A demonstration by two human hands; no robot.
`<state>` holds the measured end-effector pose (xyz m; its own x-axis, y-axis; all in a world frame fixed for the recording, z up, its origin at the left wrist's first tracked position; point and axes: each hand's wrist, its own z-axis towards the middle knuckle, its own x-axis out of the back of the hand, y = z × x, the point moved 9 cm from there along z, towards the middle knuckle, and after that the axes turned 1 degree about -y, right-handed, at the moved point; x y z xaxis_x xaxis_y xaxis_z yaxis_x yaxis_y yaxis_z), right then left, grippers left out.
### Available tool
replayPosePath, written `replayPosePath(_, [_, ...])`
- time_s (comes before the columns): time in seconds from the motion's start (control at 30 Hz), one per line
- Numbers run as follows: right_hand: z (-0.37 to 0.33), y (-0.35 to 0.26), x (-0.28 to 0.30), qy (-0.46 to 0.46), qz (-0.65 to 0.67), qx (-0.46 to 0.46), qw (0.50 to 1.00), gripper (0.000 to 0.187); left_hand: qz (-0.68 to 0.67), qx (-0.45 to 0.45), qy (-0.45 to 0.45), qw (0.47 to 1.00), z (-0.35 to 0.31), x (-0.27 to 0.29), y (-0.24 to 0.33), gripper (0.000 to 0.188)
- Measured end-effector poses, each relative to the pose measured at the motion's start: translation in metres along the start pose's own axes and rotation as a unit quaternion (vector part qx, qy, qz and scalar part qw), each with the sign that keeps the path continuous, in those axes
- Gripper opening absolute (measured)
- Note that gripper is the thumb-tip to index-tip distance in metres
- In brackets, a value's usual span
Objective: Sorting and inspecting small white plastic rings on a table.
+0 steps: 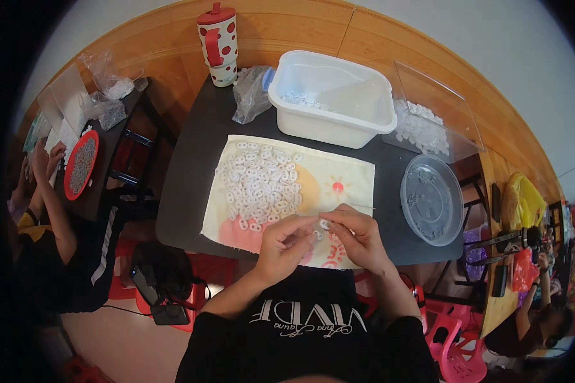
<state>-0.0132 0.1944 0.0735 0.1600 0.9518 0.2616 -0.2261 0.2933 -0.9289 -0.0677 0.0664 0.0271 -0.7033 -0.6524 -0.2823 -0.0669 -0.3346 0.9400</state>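
Note:
My right hand (pixel 358 236) is closed in a pinch on a small white two-holed plastic piece (pixel 324 225). A thin, needle-like rod (pixel 364 205) shows beside its fingers; whether the hand holds it is unclear. My left hand (pixel 283 247) meets it at the fingertips, thumb and forefinger drawn together; what they grip, if anything, is hidden. Both hands hover over the front of a cream printed cloth (pixel 354 171). On the cloth's left half lies a heap of similar white two-holed pieces (pixel 262 182). Another piece (pixel 317 235) is just below my fingertips.
A white tub (pixel 335 124) with small pieces inside stands at the back. Right of it are a clear box (pixel 450 131) of white parts and a round clear tray (pixel 432 201). A spotted tumbler (pixel 222 48) and plastic bag (pixel 252 94) stand back left. People work at both sides.

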Motion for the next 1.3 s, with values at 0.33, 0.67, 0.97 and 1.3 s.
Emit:
replayPosePath(0.33, [0.000,-0.009,-0.003,-0.008,-0.050,0.020,0.999,0.021,-0.001,0.002,0.008,1.000,-0.002,0.002,0.000,0.035])
replayPosePath(0.67, [-0.008,-0.008,-0.009,-0.001,-0.024,0.040,0.999,0.027,-0.079,0.016,0.054,0.995,-0.012,0.003,-0.013,0.032])
replayPosePath(0.97, [-0.023,0.016,-0.007,0.036,0.035,-0.025,0.998,0.028,0.059,-0.044,0.012,0.997,-0.009,-0.002,0.001,0.035])
replayPosePath(1.3, [-0.018,0.001,-0.010,0.018,-0.055,0.036,0.998,0.024,0.211,-0.090,0.024,0.973,-0.008,-0.006,0.018,0.040])
